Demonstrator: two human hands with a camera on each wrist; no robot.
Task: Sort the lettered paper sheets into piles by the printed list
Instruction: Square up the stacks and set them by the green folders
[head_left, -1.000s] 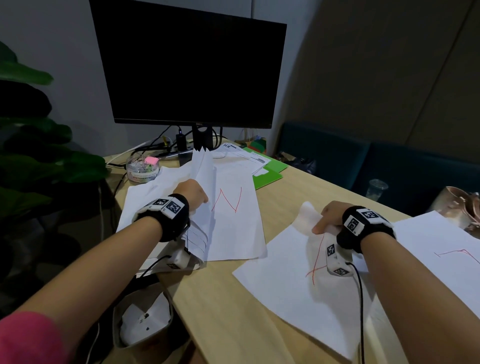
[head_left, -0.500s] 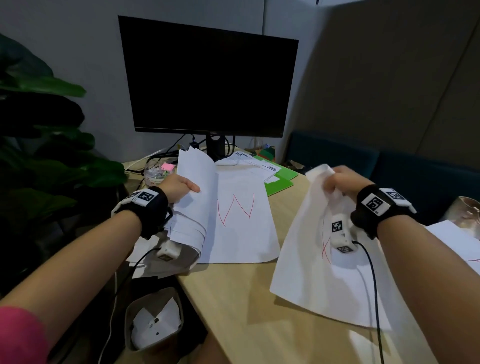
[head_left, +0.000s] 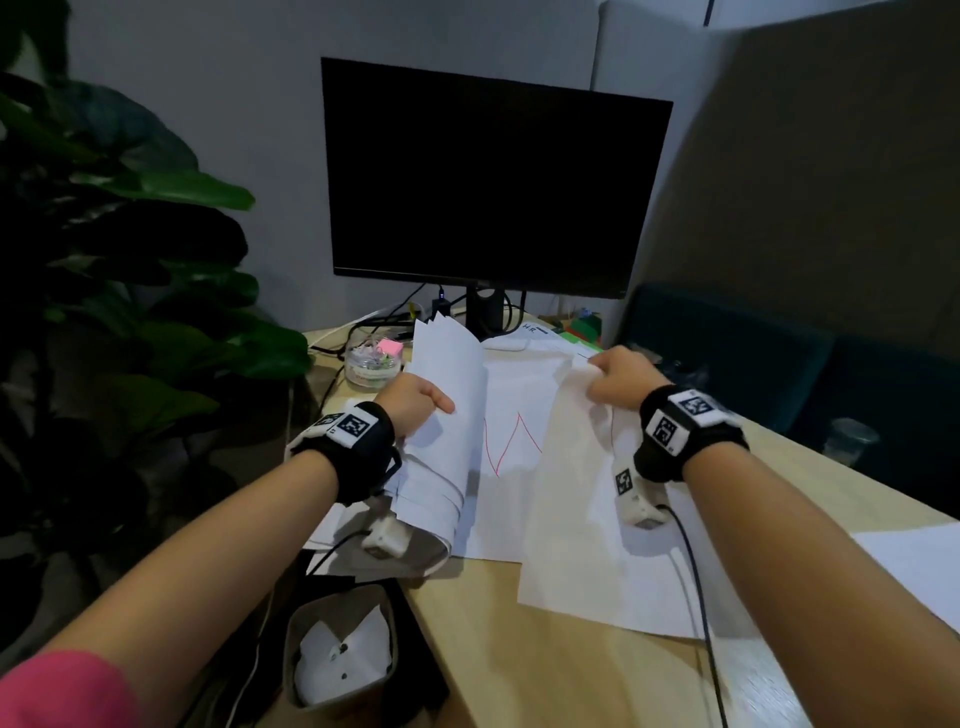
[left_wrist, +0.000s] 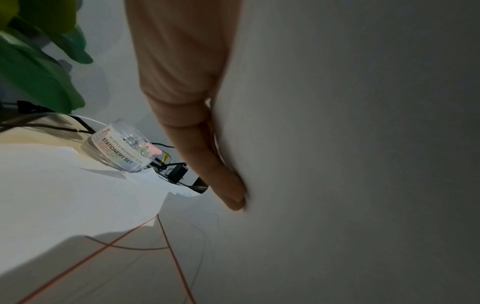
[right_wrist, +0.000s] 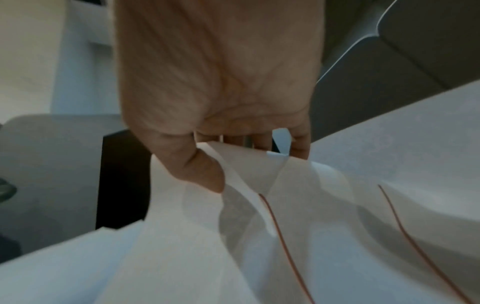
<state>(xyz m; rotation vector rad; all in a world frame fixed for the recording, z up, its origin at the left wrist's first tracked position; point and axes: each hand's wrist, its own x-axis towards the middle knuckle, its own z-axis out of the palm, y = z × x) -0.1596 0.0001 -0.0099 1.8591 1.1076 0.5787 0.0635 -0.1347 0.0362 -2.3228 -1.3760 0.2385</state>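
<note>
My left hand (head_left: 418, 402) grips a curled stack of white sheets (head_left: 447, 426) upright at the desk's left edge; in the left wrist view its fingers (left_wrist: 215, 164) lie flat against the stack (left_wrist: 337, 144). My right hand (head_left: 613, 382) pinches the top edge of a single sheet (head_left: 587, 519) with a red line on it. That sheet hangs partly over a flat sheet marked with a red W (head_left: 511, 441). The right wrist view shows my thumb (right_wrist: 205, 174) on the sheet (right_wrist: 233, 246). The printed list (head_left: 545, 338) lies near the monitor foot.
A black monitor (head_left: 493, 182) stands at the back of the wooden desk (head_left: 545, 675). A clear stationery tub (head_left: 371, 361) sits at the back left beside cables. Another sheet (head_left: 914, 566) lies at right. A plant (head_left: 130, 312) and a bin (head_left: 337, 654) are left of the desk.
My right hand lifted the red-lined sheet off the desk's right part and carried it left, over the W sheet. The left hand raised its stack slightly.
</note>
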